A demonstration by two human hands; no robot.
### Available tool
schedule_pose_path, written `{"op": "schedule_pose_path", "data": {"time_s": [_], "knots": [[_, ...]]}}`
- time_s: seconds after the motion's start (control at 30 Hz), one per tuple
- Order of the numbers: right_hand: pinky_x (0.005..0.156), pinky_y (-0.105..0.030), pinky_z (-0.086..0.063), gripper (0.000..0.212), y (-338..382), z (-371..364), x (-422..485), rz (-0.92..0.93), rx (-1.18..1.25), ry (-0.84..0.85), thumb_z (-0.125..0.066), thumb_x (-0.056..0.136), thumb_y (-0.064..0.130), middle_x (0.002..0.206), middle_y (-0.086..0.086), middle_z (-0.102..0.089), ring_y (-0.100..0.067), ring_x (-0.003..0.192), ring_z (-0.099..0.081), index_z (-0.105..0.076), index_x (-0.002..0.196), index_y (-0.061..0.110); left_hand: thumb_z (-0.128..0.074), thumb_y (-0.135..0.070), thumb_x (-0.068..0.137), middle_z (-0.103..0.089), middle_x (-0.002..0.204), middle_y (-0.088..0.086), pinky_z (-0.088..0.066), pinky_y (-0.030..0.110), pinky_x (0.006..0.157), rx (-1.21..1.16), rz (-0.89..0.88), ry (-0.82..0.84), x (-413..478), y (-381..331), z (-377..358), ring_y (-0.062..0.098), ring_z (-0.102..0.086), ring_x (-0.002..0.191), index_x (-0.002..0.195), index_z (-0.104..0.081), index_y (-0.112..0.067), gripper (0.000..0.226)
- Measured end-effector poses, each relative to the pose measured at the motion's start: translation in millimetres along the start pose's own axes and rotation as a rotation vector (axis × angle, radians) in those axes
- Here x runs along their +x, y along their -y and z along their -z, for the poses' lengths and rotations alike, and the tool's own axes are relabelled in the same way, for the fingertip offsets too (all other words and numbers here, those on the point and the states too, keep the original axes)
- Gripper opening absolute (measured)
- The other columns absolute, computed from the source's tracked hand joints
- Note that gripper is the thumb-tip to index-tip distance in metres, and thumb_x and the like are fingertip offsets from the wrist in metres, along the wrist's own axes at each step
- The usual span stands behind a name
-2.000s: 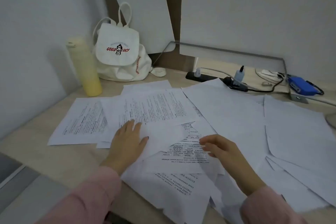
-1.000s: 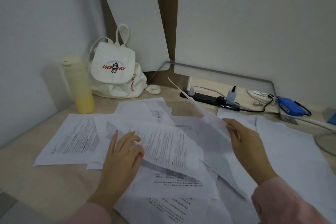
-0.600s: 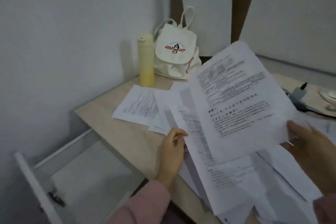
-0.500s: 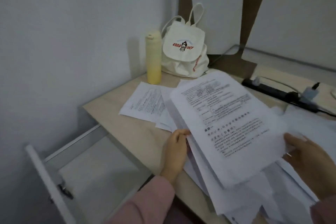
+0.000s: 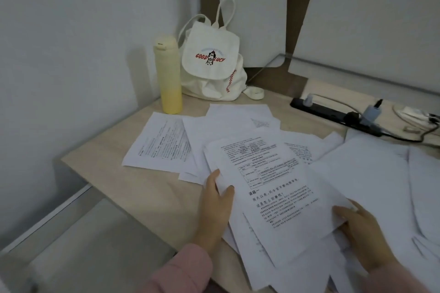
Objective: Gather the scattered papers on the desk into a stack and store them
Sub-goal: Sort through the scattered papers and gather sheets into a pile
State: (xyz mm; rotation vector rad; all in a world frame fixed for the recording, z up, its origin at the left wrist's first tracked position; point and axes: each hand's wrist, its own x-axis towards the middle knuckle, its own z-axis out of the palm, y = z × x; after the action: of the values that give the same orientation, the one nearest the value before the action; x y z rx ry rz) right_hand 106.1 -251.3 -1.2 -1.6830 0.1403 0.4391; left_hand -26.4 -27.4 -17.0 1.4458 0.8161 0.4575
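A loose bundle of printed papers [image 5: 273, 188] lies low over the wooden desk [image 5: 152, 195], its top sheet facing up. My left hand [image 5: 215, 202] grips the bundle's left edge, thumb on top. My right hand [image 5: 359, 233] holds the lower right edge, fingers partly under the sheets. More printed sheets [image 5: 162, 143] lie flat to the left, and blank-looking ones [image 5: 371, 173] spread to the right.
A yellow bottle [image 5: 167, 74] and a white canvas backpack [image 5: 212, 62] stand at the back left corner. A black power strip [image 5: 333, 115] with plugs and cables runs along the back right. An open drawer [image 5: 78, 245] sits below the desk's left edge.
Both hands gathered sheets from the desk, lifted the bundle up tilted, then lowered it toward the desk. The view swung left, showing the open drawer.
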Motion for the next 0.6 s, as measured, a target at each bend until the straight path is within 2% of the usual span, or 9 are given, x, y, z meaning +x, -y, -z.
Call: {"op": "schedule_pose_path", "data": {"time_s": [0.07,0.13,0.2,0.3,0.37,0.43,0.53,0.6], "knots": [[0.065,-0.039,-0.052,0.014,0,1,-1,-0.005,-0.004,0.0,-0.053,0.083,0.004,0.074,-0.018,-0.068,-0.032,0.068,-0.063,-0.067,0.085,0.008,-0.052,-0.008,0.091,-0.037,0.141,-0.007,-0.033,0.036,0.112,-0.005,-0.016,0.006,1,-1,-2,0.013,-0.039,0.13,0.144,-0.025,-0.018,0.06],[0.066,-0.04,-0.048,0.013,2,2,-3,0.002,-0.029,0.019,-0.053,0.084,0.004,0.075,-0.02,-0.064,-0.032,0.07,-0.06,-0.066,0.083,0.006,-0.05,-0.005,0.091,-0.034,0.135,-0.013,-0.031,0.028,0.108,-0.02,-0.023,0.016,1,-4,-3,0.007,-0.037,0.125,0.147,-0.017,-0.02,0.067],[0.064,-0.038,-0.046,0.01,5,1,-7,0.005,-0.053,0.048,-0.053,0.085,0.004,0.075,-0.019,-0.062,-0.03,0.07,-0.058,-0.062,0.085,0.0,-0.048,0.0,0.09,-0.039,0.134,-0.011,-0.035,0.03,0.105,-0.028,-0.05,0.02,1,-8,-4,0.009,-0.043,0.121,0.145,-0.017,-0.022,0.067],[0.061,-0.034,-0.045,0.013,12,0,-13,0.03,-0.092,0.079,-0.058,0.087,0.011,0.071,-0.017,-0.063,-0.026,0.065,-0.059,-0.062,0.081,-0.001,-0.047,0.002,0.089,-0.054,0.118,-0.014,-0.046,0.03,0.093,-0.08,-0.029,0.043,-2,-14,-3,0.005,-0.056,0.106,0.135,-0.029,-0.03,0.059],[0.062,-0.032,-0.043,0.019,18,-1,-19,0.074,-0.148,0.085,-0.061,0.086,0.016,0.068,-0.014,-0.064,-0.023,0.063,-0.059,-0.062,0.074,0.002,-0.048,-0.001,0.089,-0.06,0.106,-0.018,-0.047,0.025,0.081,-0.132,0.012,0.036,-4,-15,0,0.0,-0.059,0.096,0.117,-0.041,-0.035,0.045],[0.066,-0.032,-0.038,0.024,22,0,-22,0.111,-0.238,0.072,-0.061,0.087,0.016,0.067,-0.018,-0.058,-0.023,0.065,-0.055,-0.057,0.072,-0.002,-0.051,-0.007,0.089,-0.065,0.099,-0.014,-0.048,0.025,0.072,-0.165,0.072,0.02,-5,-16,0,0.003,-0.062,0.09,0.099,-0.05,-0.034,0.029],[0.06,-0.029,-0.032,0.028,21,5,-27,0.125,-0.435,0.094,-0.059,0.088,0.012,0.061,-0.004,-0.052,-0.018,0.06,-0.048,-0.048,0.063,0.008,-0.056,-0.013,0.087,-0.071,0.099,-0.005,-0.052,0.039,0.081,-0.209,0.144,0.066,-8,-16,0,0.015,-0.066,0.093,0.095,-0.06,-0.033,0.022],[0.06,-0.026,-0.034,0.025,18,8,-33,0.133,-0.561,0.156,-0.058,0.088,0.013,0.065,0.0,-0.055,-0.017,0.063,-0.05,-0.049,0.065,0.012,-0.057,-0.015,0.087,-0.072,0.099,-0.006,-0.052,0.04,0.08,-0.214,0.156,0.11,-9,-17,-2,0.018,-0.066,0.094,0.102,-0.062,-0.036,0.026]]}}
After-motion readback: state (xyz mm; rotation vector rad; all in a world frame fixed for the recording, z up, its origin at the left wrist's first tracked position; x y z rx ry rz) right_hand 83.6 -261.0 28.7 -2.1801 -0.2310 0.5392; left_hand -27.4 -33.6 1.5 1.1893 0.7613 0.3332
